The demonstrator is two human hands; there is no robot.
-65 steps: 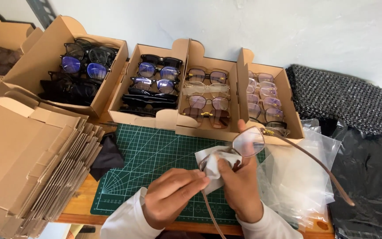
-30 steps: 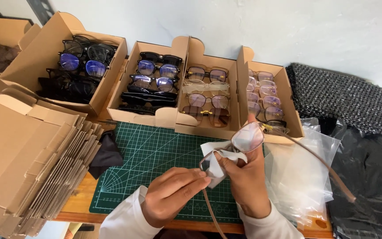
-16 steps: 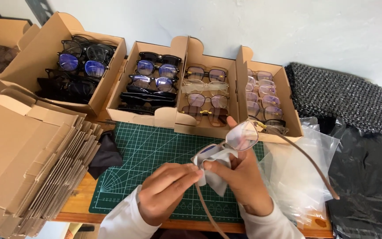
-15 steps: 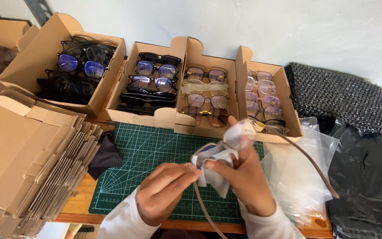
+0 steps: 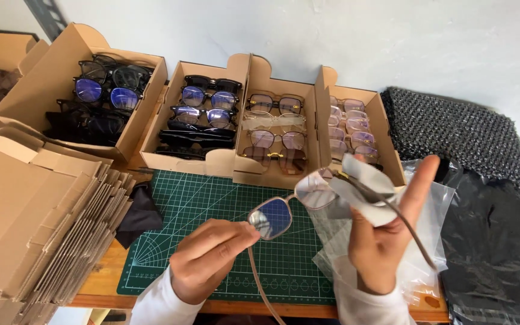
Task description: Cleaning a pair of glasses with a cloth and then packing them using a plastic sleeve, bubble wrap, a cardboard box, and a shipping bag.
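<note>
At your far left lay a stack of flat cardboard sheets (image 5: 31, 222), matt brown and fanned at the edges, with a black cloth (image 5: 141, 213) beside it on the green gridded cutting mat (image 5: 212, 204). Behind stood open cardboard boxes (image 5: 224, 120) filled with rows of glasses. Your left hand (image 5: 209, 262) had its fingers closed, pinching the rim of a thin-framed pair of glasses (image 5: 290, 207) held above the mat. Your right hand (image 5: 383, 241) gripped the other lens through a soft pale wiping cloth (image 5: 362, 186), forefinger raised. Clear plastic bags (image 5: 428, 241) lay beneath it, and black netted padding (image 5: 458, 132) further right.
</note>
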